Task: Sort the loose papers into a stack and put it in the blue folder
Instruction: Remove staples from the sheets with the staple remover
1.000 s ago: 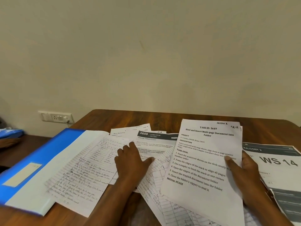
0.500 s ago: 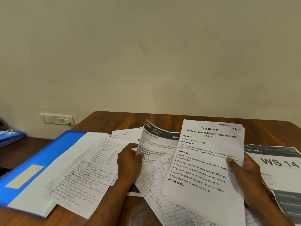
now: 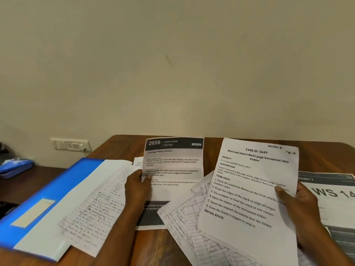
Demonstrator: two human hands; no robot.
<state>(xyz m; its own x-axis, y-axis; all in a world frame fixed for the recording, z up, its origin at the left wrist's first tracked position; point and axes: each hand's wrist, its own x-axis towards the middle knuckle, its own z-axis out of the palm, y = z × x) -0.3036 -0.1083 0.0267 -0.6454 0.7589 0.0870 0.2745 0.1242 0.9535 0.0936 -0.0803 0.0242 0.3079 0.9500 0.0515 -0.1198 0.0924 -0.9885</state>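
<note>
Papers lie scattered over the wooden counter [image 3: 123, 144]; sorting not finished, no stack formed yet. Blue folder [image 3: 57, 191] lies at the left, with a handwritten lined sheet [image 3: 99, 202] overlapping its right part. At far right, a grey "WS 14" sheet [image 3: 334, 194] lies flat. Centre: a second lined sheet [image 3: 184, 212] on the counter, partly under the raised pages.

Right hand [image 3: 299, 204]: grip closed on the "TASK ID: 3649" page [image 3: 249, 189], thumb on its face near the right edge, page tilted up. Left hand [image 3: 137, 187]: grip pinching the left edge of the "2659 LIVING ROOM" sheet [image 3: 173, 166], raised upright off the counter.

Judged step: merging the 2 held sheets. Advice: bring the 2659 sheet behind or onto the 3649 page, match top corners first, then let 1 hand take both. Keep each pinch near the edge so the paper does not crease. Wall socket [image 3: 70, 144] behind, irrelevant.
</note>
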